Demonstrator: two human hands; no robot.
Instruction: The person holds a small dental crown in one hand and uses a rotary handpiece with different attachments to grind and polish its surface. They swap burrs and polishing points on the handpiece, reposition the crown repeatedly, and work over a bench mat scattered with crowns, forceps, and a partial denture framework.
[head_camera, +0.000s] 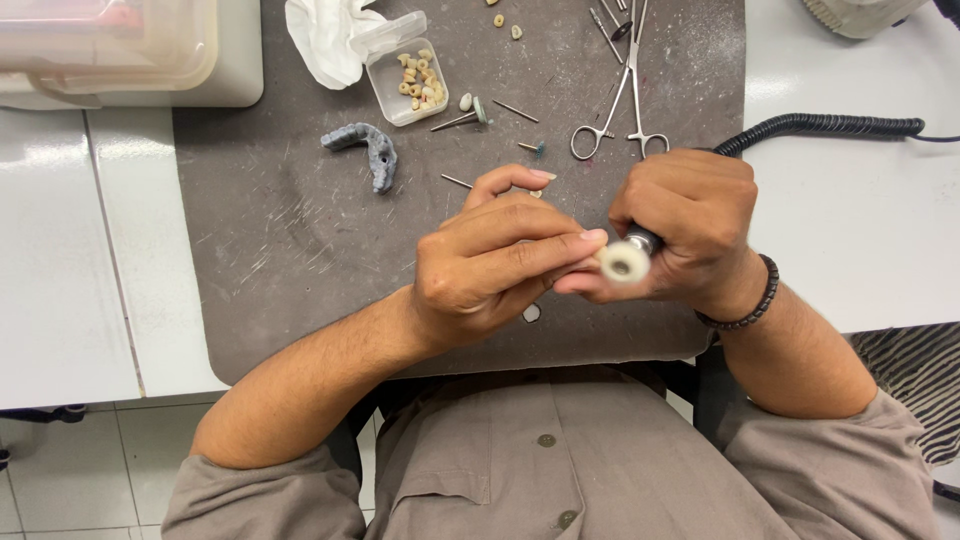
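Here, polishing under way: right hand (690, 235) wrapped around a corded handpiece (640, 240), its white buffing wheel (625, 262) at the fingertips of the left hand (490, 265), pinched on something too small to make out, above the grey mat (290, 250) on the table (860, 220). Probably needing next a steady pinch and light contact. Forceps (625, 110) and box of small teeth (410, 75) beyond.

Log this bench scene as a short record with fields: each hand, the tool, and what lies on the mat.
left hand: left hand pinches something too small to identify against the wheel
right hand: right hand grips a rotary handpiece
tool tip: white buffing wheel, at the left fingertips
cord: black coiled cable runs right
mat: grey work mat
on mat: clear box of small tooth-like pieces, grey arch-shaped cast, metal forceps, loose burs, white tissue
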